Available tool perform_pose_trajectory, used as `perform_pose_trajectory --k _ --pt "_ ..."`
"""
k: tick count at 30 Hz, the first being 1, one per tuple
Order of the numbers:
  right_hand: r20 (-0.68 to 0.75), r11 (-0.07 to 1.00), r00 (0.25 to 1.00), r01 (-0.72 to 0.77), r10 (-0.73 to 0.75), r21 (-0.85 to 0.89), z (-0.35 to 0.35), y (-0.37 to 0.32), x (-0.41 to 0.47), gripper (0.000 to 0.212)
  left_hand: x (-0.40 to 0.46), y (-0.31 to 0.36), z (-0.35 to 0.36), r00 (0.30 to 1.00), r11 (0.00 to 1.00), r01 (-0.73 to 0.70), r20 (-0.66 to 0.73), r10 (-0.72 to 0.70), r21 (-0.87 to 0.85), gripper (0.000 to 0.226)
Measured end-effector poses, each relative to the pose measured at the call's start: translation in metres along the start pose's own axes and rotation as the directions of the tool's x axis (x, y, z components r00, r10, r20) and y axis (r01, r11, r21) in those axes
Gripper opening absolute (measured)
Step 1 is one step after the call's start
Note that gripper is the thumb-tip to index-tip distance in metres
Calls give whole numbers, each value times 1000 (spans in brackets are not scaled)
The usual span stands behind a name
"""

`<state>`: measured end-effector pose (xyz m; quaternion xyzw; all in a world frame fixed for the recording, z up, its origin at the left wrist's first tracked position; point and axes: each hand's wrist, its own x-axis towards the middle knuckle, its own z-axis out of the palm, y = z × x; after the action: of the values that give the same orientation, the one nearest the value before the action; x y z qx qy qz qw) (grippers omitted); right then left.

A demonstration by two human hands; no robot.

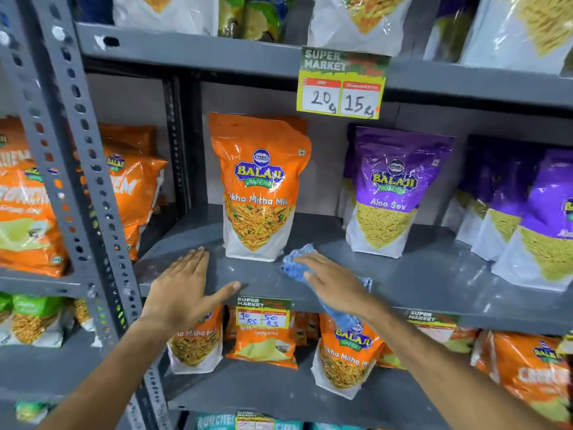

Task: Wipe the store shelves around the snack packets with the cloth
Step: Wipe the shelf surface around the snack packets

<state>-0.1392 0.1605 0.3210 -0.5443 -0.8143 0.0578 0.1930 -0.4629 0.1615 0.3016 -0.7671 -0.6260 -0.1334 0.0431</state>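
A grey metal shelf [403,274] runs across the middle of the head view. On it stand an orange Tikha Mitha Mix packet [259,187] and, to its right, a purple Aloo Sev packet [389,193]. My right hand [333,282] lies flat on a blue cloth [296,263], pressing it to the shelf just right of the orange packet's base; the cloth's tail hangs over the front edge. My left hand [186,288] rests palm down on the shelf left of that packet, fingers spread, holding nothing.
More purple packets [527,218] crowd the shelf's right end. Orange packets [130,187] fill the neighbouring bay behind a perforated upright [77,169]. Price tags [342,85] hang from the shelf edges. The lower shelf [279,395] holds orange packets.
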Motion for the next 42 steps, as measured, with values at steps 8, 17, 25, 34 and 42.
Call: perform_pose_trajectory --k 8,17,25,34,42 --pt "-145 939 958 -203 249 278 -21 41 -11 41 -1 1 -2 1000 1000 1 -2 -1 6 127" --pt "-33 980 981 -192 190 -48 3 -16 1 48 0 0 -1 1000 1000 -9 0 9 6 128" --pt "-77 927 994 -39 73 372 -13 -25 -66 38 1 0 0 1000 1000 -3 -6 3 0 131" --pt "-26 965 966 -259 258 -46 -4 11 18 51 1 -4 5 1000 1000 -13 -24 12 -24 129" --pt "-29 962 965 -262 260 -80 11 -20 21 52 -12 1 14 979 984 -173 -117 166 -46 114"
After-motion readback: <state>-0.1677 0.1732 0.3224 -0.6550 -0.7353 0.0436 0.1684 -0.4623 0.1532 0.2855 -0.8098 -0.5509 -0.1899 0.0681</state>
